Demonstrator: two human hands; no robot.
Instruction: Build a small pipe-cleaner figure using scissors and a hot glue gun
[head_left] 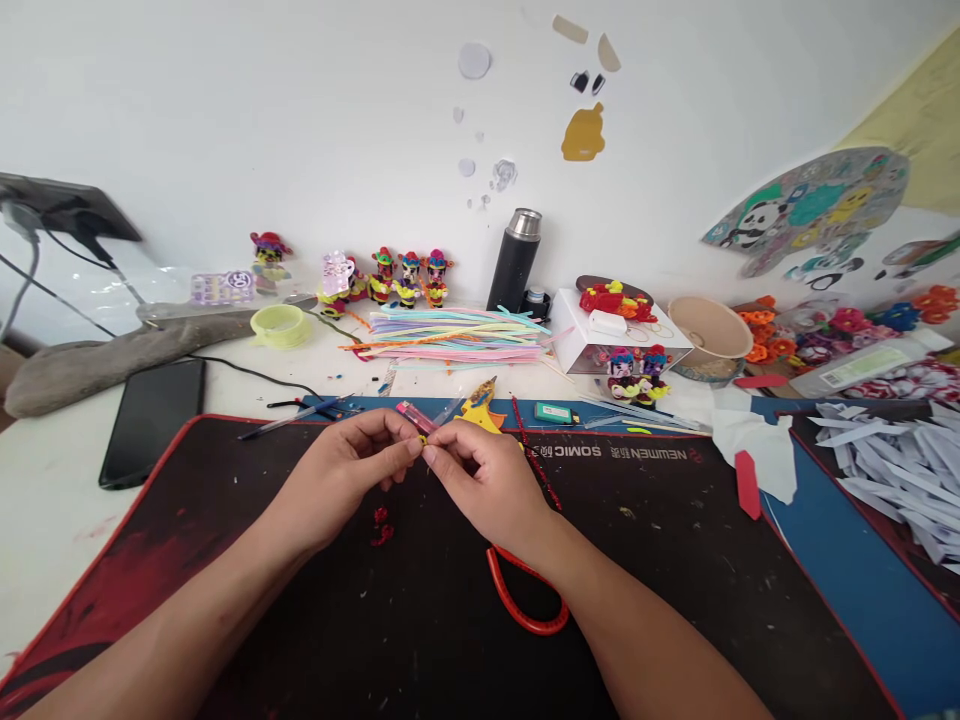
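Note:
Above the dark desk mat (420, 620), the fingertips of my left hand (356, 460) and my right hand (491, 475) meet in a pinch. Between them is a small yellow piece (423, 440), too little to make out its kind. Below my left hand lies a small dark red fuzzy piece (382, 527). A red loop-shaped handle (541, 629) shows partly under my right forearm. Just beyond my fingers are a yellow tool with an orange-stained tip (480, 412) and a pink stick-like item (414, 416), both partly hidden. A dark red tinsel stem (523, 425) runs behind my right hand.
Pastel pipe cleaners (457, 335) lie in a pile at the back, near several fuzzy figurines (409, 280) and a black thermos (516, 262). A phone (152, 424) is at left. A white box (622, 335) and paper strips (900, 480) are at right.

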